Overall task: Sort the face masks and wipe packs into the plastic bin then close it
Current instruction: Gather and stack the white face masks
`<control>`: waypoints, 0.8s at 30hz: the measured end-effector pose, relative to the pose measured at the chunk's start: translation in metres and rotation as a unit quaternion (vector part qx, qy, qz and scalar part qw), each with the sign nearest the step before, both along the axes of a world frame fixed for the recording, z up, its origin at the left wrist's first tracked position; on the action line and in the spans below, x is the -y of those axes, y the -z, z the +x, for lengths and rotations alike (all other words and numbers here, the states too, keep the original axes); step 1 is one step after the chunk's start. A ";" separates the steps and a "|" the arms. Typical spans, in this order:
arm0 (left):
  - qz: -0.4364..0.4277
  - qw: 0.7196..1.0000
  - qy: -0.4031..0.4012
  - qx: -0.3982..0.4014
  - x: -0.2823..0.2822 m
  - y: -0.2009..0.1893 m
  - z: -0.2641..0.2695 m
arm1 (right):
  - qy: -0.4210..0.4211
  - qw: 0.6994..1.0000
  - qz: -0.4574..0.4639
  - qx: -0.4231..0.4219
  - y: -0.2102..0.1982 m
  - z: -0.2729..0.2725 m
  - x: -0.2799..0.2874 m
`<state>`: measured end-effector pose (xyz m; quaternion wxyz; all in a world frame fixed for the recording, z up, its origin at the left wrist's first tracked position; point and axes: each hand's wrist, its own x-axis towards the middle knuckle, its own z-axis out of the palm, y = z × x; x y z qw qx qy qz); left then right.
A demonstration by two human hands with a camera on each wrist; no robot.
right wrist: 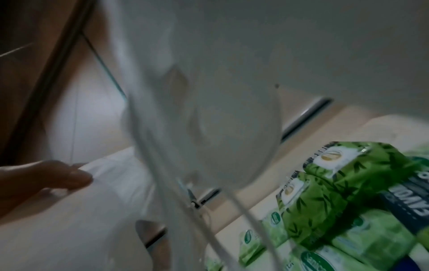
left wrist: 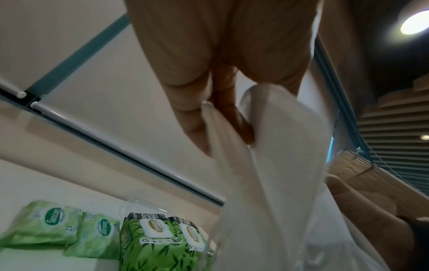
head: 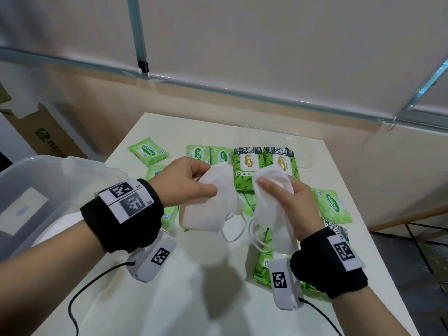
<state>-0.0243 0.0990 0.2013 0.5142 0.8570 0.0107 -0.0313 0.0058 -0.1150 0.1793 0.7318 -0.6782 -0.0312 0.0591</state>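
Note:
My left hand (head: 194, 180) pinches the top of a white folded face mask (head: 211, 207) above the table; the same face mask (left wrist: 278, 165) hangs from my fingers in the left wrist view. My right hand (head: 283, 192) grips a second white face mask (head: 271, 214) beside it, ear loops dangling; in the right wrist view that mask (right wrist: 209, 110) fills the frame, blurred. Green wipe packs (head: 247, 166) lie on the white table (head: 169, 299) behind and under the masks. The clear plastic bin (head: 36, 190) stands open at the left.
Small light-green wipe packs (head: 148, 151) lie at the table's back left and another small pack (head: 332, 204) at the right. A clear lid (head: 278, 139) lies at the table's back. A cardboard box (head: 41, 132) stands on the floor, left. Cables trail from both wrist cameras.

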 end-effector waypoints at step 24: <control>-0.067 0.988 -0.096 0.097 0.018 0.004 0.006 | -0.141 0.988 -0.036 -0.055 0.010 -0.005 -0.018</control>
